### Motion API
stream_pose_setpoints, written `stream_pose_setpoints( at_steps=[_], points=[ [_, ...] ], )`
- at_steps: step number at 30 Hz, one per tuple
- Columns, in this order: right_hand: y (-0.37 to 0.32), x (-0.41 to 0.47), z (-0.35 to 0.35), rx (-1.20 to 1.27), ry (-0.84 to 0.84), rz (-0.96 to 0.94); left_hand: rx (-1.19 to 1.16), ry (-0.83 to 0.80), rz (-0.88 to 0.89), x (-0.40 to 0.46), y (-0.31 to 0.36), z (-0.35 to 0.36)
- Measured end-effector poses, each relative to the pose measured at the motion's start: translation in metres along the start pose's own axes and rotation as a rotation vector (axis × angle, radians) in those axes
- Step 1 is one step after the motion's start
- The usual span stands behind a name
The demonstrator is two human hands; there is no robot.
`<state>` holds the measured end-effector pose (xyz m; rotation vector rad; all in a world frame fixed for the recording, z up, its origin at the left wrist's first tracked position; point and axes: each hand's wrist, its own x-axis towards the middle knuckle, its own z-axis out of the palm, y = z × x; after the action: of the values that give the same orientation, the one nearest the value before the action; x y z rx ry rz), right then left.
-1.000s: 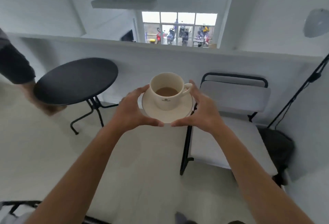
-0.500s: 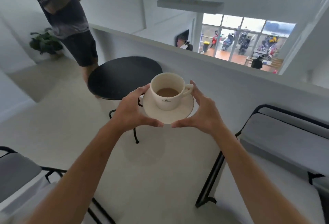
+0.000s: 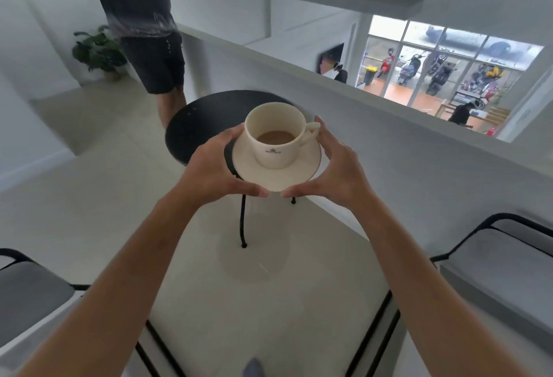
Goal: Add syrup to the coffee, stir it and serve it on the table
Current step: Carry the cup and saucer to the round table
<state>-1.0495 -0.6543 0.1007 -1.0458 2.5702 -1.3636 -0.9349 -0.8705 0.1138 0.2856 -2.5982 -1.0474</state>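
A white cup [image 3: 275,134] with light brown coffee stands upright on a white saucer [image 3: 278,177]. My left hand [image 3: 218,170] grips the saucer's left rim and my right hand [image 3: 335,167] grips its right rim, thumbs nearly meeting at the near edge. The cup's handle points right. I hold cup and saucer in the air, over the near edge of a small round black table [image 3: 200,125] on thin black legs. No spoon or syrup shows.
A person in dark shorts [image 3: 149,47] stands just behind the table on the left. A grey chair [image 3: 33,293] sits at lower left, another grey chair [image 3: 496,260] at right. A white half wall [image 3: 389,137] runs behind the table. A potted plant [image 3: 98,53] stands far left.
My view has swung left: the black table has shifted from the far left to directly behind the cup. The standing person came into view. My hands keep the same hold on the saucer.
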Motion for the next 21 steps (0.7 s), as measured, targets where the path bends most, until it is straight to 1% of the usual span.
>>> stream_pose_setpoints(
  at_steps=[12, 21],
  points=[
    [-0.001, 0.142, 0.093, 0.043, -0.020, 0.050, 0.066, -0.014, 0.001, 0.113, -0.106, -0.059],
    [0.026, 0.245, 0.138, 0.069, -0.033, 0.091, 0.084, -0.034, -0.030, 0.210, -0.173, -0.069]
  ],
)
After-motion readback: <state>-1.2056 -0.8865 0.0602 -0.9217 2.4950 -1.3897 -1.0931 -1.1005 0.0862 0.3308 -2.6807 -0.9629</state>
